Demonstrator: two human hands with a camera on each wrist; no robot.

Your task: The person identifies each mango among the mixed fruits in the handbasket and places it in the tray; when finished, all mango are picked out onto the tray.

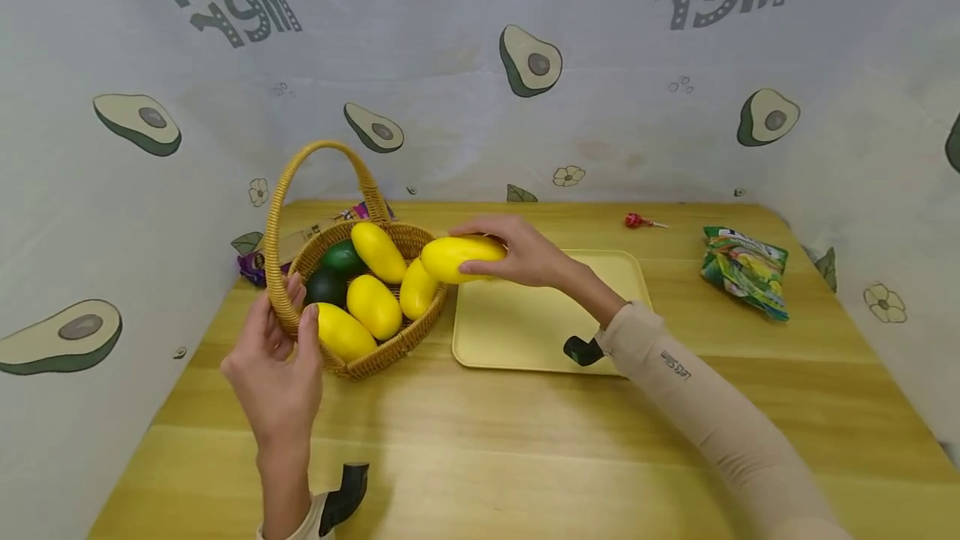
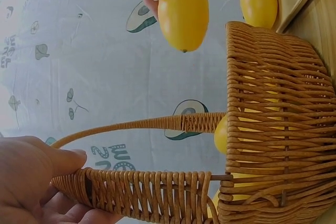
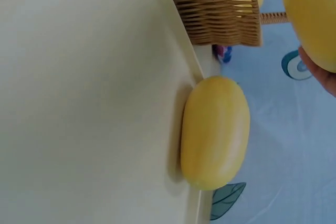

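The left hand (image 1: 277, 382) pinches the near base of the handle of a woven basket (image 1: 397, 348), thumb and fingers around it in the left wrist view. Inside the basket lie several yellow mangoes (image 1: 374, 307) and dark green fruits (image 1: 342, 258). Over the basket's right rim, the right hand (image 1: 525, 252) holds another yellow mango (image 1: 448, 262), thumb on the near side and fingers over the top. The left wrist view shows this held mango (image 2: 184, 14) raised above the rim. One more mango (image 3: 215, 132) lies on the tray by its edge, hidden behind the right hand in the head view.
A pale yellow tray (image 1: 517, 340) sits right of the basket, under the right forearm. Farther right are a red lollipop (image 1: 636, 221) and a green snack bag (image 1: 746, 271). Purple packaging (image 1: 251, 267) shows behind the basket. A patterned curtain (image 1: 450, 65) hangs around the table.
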